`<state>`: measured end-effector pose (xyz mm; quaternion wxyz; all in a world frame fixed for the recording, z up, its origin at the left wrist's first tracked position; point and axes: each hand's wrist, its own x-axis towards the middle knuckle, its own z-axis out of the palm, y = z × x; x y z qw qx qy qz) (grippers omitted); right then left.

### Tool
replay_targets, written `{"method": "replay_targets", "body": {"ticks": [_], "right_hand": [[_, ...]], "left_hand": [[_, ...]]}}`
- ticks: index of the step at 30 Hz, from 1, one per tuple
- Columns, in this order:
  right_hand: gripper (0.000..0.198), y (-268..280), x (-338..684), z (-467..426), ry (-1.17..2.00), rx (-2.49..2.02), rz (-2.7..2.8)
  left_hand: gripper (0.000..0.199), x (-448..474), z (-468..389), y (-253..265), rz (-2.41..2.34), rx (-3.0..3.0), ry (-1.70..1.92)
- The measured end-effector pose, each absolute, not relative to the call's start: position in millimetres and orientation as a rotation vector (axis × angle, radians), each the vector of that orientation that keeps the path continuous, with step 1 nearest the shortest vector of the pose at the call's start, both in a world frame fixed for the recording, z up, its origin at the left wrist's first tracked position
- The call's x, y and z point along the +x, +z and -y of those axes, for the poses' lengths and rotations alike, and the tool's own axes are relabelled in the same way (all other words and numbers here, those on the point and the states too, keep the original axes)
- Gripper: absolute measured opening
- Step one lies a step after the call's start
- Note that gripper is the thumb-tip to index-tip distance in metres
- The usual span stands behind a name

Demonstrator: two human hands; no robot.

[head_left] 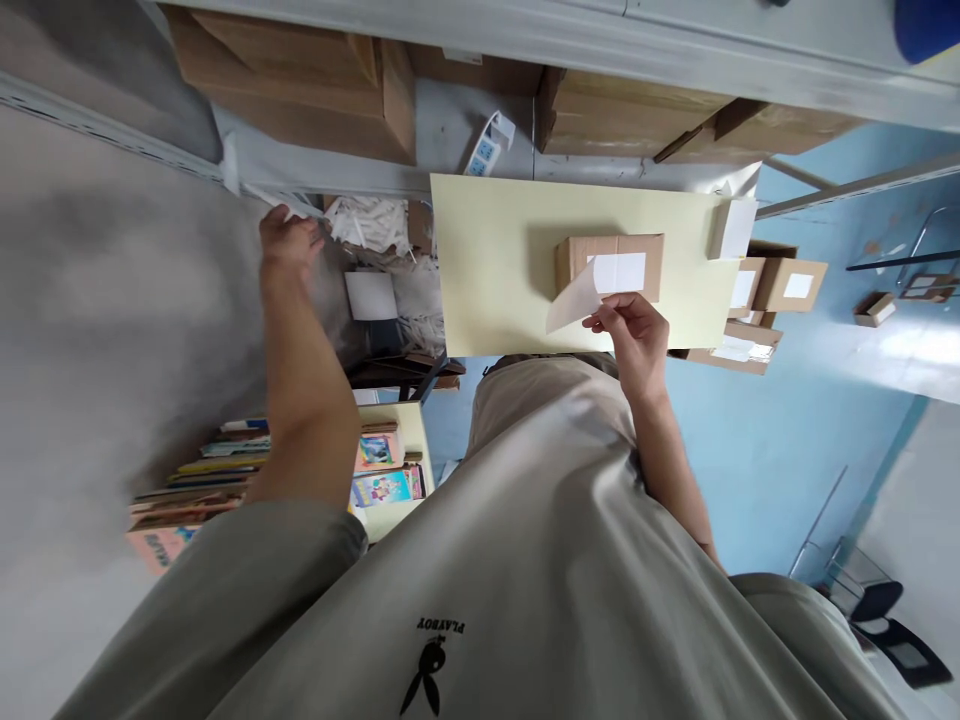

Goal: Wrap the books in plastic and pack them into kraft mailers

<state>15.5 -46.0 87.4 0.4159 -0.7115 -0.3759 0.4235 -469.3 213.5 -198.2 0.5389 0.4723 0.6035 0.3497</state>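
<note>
My right hand (634, 335) pinches the corner of a thin white sheet of paper (576, 300) between thumb and fingers. The sheet hangs tilted in front of a closed brown cardboard box (641, 250), overlapping its left part in view. On that box is a white label (622, 272). Both are over a pale yellow table top (487, 270). Far to the left, my left hand (289, 238) reaches out beside the shelf's metal frame, its fingers apart and holding nothing I can see. A small white box (733, 228) stands at the table's right end.
Large cardboard boxes (300, 90) and a power strip (486, 150) lie behind the table, under a shelf beam (465, 40). More labelled boxes (791, 285) are stacked at right. A heap of white paper strips (371, 222) and books (386, 487) are at left.
</note>
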Motion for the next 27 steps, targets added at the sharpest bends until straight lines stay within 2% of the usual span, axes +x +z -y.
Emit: {"method": "replay_targets", "body": {"ticks": [4,9,12,16,20,24,27], "right_hand": [[0.034,86,25,52,1.028,-1.788,0.886],[0.03,78,46,53,0.953,-1.797,0.89],[0.025,75,61,50,0.892,-1.815,0.942],[0.015,73,79,45,0.759,-1.828,1.128],[0.006,66,92,47,0.678,-1.739,1.415],[0.013,54,104,54,0.617,-1.689,1.606],[0.014,48,121,59,0.712,-1.637,1.692]], "left_hand": [[0.122,-435,-214,-206,-1.394,1.226,0.79],[0.094,-326,-162,-190,-1.434,1.198,0.72],[0.085,-241,-109,-139,-1.344,1.061,0.763],[0.061,-147,-45,-33,-1.126,0.894,0.842],[0.056,-86,-13,35,-0.994,0.821,0.825],[0.057,-51,1,36,-1.053,0.8,0.892],[0.054,-33,9,23,-1.185,0.787,0.954]]}}
